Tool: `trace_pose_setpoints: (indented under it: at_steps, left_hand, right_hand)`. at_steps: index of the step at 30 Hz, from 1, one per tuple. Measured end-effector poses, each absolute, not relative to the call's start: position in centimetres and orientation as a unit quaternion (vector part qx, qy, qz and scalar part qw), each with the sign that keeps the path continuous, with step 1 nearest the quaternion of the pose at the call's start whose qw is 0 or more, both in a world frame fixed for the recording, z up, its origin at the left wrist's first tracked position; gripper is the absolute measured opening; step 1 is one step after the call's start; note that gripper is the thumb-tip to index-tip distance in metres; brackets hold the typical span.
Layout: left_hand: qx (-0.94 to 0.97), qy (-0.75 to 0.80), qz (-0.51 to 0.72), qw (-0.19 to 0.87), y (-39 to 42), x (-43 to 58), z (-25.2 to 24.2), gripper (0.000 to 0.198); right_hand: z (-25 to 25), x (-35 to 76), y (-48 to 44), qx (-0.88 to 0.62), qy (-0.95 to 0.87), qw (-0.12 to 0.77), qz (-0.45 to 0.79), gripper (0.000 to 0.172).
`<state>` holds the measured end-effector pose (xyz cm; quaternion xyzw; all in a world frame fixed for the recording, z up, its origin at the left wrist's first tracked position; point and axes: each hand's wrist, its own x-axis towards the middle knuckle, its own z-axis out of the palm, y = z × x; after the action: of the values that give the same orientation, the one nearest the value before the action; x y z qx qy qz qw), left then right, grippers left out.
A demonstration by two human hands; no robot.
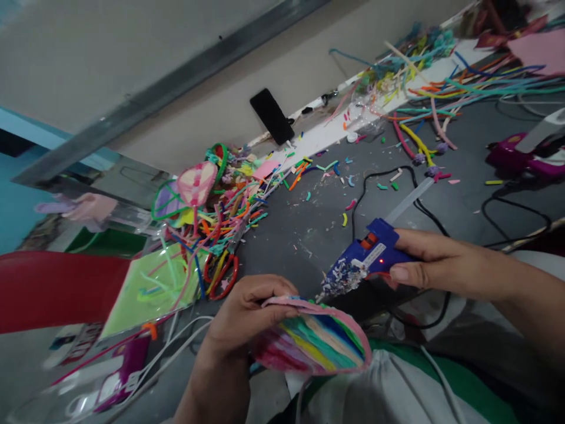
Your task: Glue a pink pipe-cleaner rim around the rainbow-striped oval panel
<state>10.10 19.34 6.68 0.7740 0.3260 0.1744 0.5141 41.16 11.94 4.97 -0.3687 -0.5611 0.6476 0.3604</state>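
My left hand (251,318) pinches the edge of a small striped piece made of pipe cleaners (322,341), with a pink rim and rows of yellow, teal, blue and pink. In my right hand (432,262) is a blue glue gun (371,253), its red light lit and a clear glue stick (412,200) sticking out of the back. Bits of coloured scrap coat its nozzle end. The tip points down at the pink rim, close to my left fingers; whether it touches the rim I cannot tell.
Coloured pipe cleaners (220,218) lie heaped at the left, beside red-handled scissors (223,277) and a green plastic packet (154,282). A black phone (271,116) leans on the wall. Black cable (364,188) loops over the grey table (291,235). A purple device (521,156) stands right.
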Motion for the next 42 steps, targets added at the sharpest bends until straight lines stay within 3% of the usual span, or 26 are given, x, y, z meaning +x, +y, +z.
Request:
trace_pose_setpoints:
  at_steps: [32, 38, 42]
  left_hand:
    - [0.776, 0.317, 0.162, 0.521, 19.1, 10.0, 6.6, 0.004]
    - [0.764, 0.325, 0.171, 0.531, 19.2, 9.9, 6.6, 0.005]
    - [0.761, 0.326, 0.178, 0.532, 19.2, 9.9, 6.7, 0.005]
  right_hand:
    - [4.7, 40.0, 12.1, -0.332, -0.538, 0.402, 0.662, 0.021]
    - [4.6, 40.5, 11.8, -0.332, -0.531, 0.399, 0.670, 0.028]
    - [4.6, 41.0, 11.7, -0.347, -0.536, 0.401, 0.656, 0.024]
